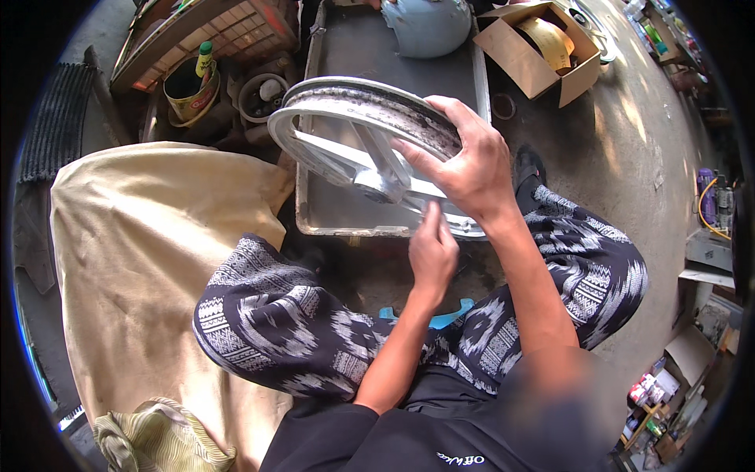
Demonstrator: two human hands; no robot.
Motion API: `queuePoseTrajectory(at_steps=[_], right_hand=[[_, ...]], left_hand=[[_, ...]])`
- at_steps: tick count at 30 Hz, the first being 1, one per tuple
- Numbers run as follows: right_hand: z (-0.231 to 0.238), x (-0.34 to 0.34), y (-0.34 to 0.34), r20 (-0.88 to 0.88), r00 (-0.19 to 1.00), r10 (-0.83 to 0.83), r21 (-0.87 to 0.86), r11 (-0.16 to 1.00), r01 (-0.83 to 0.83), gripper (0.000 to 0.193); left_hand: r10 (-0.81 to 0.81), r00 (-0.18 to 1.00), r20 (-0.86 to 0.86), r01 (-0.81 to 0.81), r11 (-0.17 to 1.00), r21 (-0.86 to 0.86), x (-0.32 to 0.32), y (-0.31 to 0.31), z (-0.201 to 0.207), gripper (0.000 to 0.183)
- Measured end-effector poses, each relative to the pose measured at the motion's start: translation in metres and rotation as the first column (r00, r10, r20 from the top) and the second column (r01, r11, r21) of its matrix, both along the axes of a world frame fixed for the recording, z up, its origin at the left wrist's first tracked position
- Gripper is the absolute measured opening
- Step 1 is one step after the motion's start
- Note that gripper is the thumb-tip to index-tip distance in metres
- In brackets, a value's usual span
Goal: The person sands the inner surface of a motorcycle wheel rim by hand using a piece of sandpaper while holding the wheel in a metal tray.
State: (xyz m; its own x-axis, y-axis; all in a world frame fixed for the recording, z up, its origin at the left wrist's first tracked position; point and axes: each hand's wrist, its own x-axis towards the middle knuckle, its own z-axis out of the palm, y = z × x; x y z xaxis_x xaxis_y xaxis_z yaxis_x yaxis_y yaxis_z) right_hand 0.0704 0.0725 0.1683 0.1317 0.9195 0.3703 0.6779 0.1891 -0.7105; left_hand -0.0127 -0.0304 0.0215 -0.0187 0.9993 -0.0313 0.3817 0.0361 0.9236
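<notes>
A silver motorcycle wheel rim [346, 106], with no tyre on it, is held tilted above a shallow grey tray [314, 212]. My right hand [476, 161] grips the rim's right side, thumb inside and fingers over the outer edge. Its hub [380, 186] and broad spokes face me. My left hand [434, 250] is at the near part of the wheel, beside a spoke, with its fingers pinched together. Those fingertips are slightly smeared by motion, and whatever they may hold is hidden.
A pale blue rounded piece [431, 25] sits at the tray's far end. An open cardboard box [543, 51] stands far right. At the far left are a bucket [189, 98] with a green-capped bottle, and a crate [236, 39]. A beige cover [149, 236] drapes something at left.
</notes>
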Motion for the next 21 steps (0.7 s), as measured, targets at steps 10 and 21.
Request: queuePoseTrajectory(at_steps=[10,21], right_hand=[[-0.002,0.002,0.000,0.005,1.000,0.001,0.009,1.000,-0.001,0.063],[0.001,-0.004,0.002,-0.022,1.000,0.014,-0.005,1.000,-0.014,0.066]], left_hand=[[0.018,0.963,-0.268,-0.019,1.000,0.000,-0.006,-0.002,0.003,0.037],[0.097,0.945,-0.312,-0.102,0.995,0.000,-0.019,0.016,0.002,0.030]])
